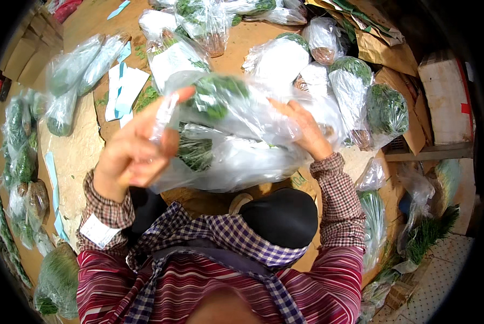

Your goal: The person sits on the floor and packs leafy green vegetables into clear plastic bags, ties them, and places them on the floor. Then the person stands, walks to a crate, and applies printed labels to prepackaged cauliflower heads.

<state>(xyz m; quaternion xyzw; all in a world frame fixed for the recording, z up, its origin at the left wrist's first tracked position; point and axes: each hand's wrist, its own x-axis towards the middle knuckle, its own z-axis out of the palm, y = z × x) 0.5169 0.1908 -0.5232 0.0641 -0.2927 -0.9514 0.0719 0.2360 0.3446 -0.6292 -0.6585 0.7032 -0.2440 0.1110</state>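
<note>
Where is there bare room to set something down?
Bare: the tan sheet between the blue strip and white papers, and some floor beyond the left bags. Crowded: beyond the right hand, where bagged greens bunch against brown cardboard.

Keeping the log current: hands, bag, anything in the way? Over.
Left hand, right hand: both holding bag, opposite ends. Greens inside. Nearest clutter: bagged greens just below.

Glossy, crinkled plastic bag [239, 102]
</note>
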